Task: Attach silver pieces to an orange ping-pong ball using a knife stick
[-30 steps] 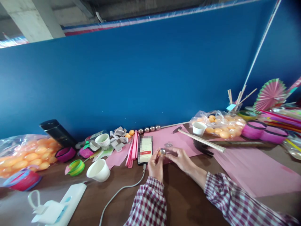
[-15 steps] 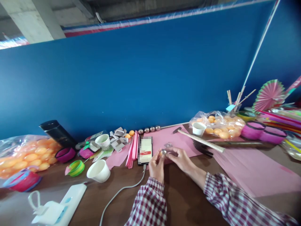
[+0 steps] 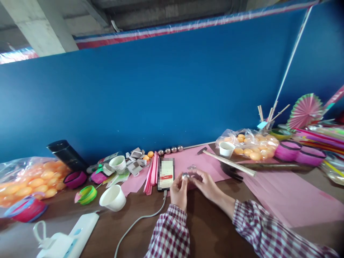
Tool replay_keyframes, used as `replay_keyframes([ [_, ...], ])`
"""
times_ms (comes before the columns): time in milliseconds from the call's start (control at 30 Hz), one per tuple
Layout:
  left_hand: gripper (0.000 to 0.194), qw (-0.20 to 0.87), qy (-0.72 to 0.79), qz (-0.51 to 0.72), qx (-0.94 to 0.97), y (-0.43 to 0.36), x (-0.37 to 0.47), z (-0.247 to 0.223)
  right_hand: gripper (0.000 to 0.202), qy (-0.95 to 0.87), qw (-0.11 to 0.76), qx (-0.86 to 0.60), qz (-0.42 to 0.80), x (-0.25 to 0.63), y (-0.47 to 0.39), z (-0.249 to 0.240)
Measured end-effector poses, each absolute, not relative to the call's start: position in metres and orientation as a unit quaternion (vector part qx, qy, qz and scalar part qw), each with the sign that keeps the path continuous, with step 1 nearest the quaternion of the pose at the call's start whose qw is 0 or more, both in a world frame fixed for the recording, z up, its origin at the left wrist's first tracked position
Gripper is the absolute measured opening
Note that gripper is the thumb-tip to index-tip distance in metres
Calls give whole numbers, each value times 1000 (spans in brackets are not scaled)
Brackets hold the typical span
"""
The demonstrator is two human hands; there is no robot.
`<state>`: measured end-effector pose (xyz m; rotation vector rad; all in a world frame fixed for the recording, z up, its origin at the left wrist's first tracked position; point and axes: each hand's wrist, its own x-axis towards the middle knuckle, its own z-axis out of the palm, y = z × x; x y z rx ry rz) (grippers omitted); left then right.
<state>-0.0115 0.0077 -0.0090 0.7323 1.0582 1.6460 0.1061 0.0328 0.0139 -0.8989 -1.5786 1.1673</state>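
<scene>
My left hand (image 3: 178, 190) holds a small shiny silver ball (image 3: 185, 176) between thumb and fingers, just in front of the phone's right side. My right hand (image 3: 204, 183) is at the ball's right side, its thumb and forefinger pinched close against it. Just beyond the fingers, small clear pieces (image 3: 191, 167) lie on pink paper (image 3: 212, 163). A phone (image 3: 166, 173) with a cable plugged in lies to the left. Several silver balls (image 3: 173, 149) stand in a row by the blue wall.
A hammer (image 3: 228, 162) lies at the right, near a white cup (image 3: 226, 149) and bagged orange balls (image 3: 255, 154). At the left are a white cup (image 3: 113, 197), a power strip (image 3: 83, 229), a black bottle (image 3: 66, 154) and more bagged balls (image 3: 37, 182).
The view has tilted up slightly. The ball has turned or risen a little in my left fingers and shows more of its silver surface; both hands stay around it.
</scene>
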Motion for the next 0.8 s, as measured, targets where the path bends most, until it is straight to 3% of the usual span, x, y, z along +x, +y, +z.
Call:
replay_keyframes([
  [433, 55, 503, 439, 686, 290, 4, -7, 0, 36, -654, 462, -344, 490, 105, 30, 16],
  [800, 40, 497, 415, 686, 332, 6, -10, -3, 31, -655, 477, -339, 478, 104, 31, 15],
])
